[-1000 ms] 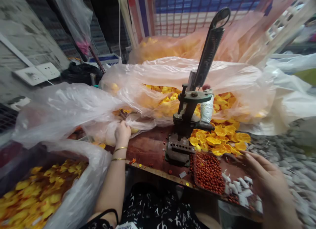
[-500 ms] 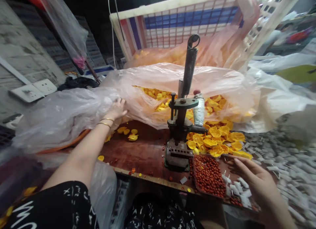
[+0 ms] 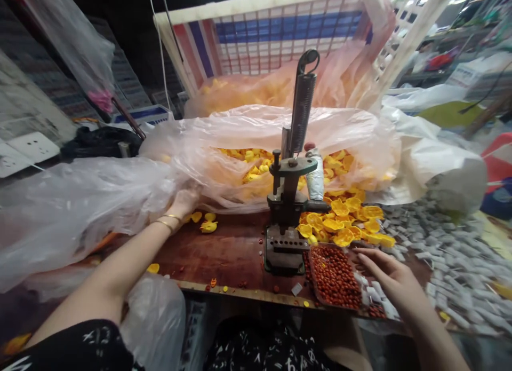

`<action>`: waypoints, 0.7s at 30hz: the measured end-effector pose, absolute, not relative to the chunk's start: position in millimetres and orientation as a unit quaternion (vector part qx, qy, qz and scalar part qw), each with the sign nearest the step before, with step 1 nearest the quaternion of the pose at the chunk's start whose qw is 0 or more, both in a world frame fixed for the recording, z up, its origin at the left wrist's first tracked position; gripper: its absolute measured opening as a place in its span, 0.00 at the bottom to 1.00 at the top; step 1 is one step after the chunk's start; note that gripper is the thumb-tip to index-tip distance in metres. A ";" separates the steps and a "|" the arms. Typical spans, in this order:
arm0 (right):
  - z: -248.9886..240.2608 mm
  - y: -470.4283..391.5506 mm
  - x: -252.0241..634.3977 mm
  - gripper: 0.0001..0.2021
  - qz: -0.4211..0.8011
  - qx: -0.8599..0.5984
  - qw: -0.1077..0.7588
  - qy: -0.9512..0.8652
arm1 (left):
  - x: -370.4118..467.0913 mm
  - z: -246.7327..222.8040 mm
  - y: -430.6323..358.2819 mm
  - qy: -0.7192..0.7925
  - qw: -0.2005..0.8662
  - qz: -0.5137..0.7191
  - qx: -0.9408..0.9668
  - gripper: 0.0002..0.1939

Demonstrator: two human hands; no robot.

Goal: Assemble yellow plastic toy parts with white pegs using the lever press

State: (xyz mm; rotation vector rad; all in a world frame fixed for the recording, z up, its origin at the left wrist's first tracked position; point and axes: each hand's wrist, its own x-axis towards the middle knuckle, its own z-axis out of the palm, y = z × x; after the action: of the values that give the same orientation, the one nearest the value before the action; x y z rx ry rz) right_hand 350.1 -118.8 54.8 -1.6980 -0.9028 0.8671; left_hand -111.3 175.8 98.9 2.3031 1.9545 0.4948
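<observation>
The clear plastic bag [image 3: 92,200] of yellow pieces lies far left on the wooden bench [image 3: 228,253], its mouth running left to right. The left hand [image 3: 184,203] is nearest, fingers curled into the bag's near edge, seemingly gripping the film. The right hand [image 3: 386,277] rests flat and open over the tray of red beads [image 3: 334,275], right of the hand press [image 3: 290,200], holding nothing. Half a second ago the left hand was higher on the bag; it has dropped towards the bench.
</observation>
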 end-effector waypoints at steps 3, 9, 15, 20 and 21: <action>53.7 -115.6 347.1 0.25 0.351 -0.696 0.478 -0.405 | -107.3 82.9 145.4 0.570 0.090 0.052 0.815 0.10; 51.7 -114.2 338.9 0.25 0.347 -0.675 0.463 -0.458 | -86.8 70.7 122.7 0.635 0.098 -0.072 0.763 0.27; 49.8 -124.3 346.6 0.24 0.347 -0.674 0.442 -0.479 | -8.5 59.0 105.1 0.583 0.164 -0.138 0.784 0.27; 43.0 -138.1 362.0 0.22 0.336 -0.675 0.447 -0.481 | 51.8 55.5 86.3 0.550 0.185 -0.147 0.801 0.15; 41.9 -141.4 366.3 0.22 0.329 -0.678 0.444 -0.484 | 58.9 55.8 83.2 0.552 0.183 -0.140 0.802 0.14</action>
State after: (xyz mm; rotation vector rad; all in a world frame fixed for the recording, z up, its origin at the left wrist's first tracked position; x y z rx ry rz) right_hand 366.3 -141.4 41.9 -1.6813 -1.2008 0.8167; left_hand 58.9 83.2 55.8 2.2622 1.5562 -0.3947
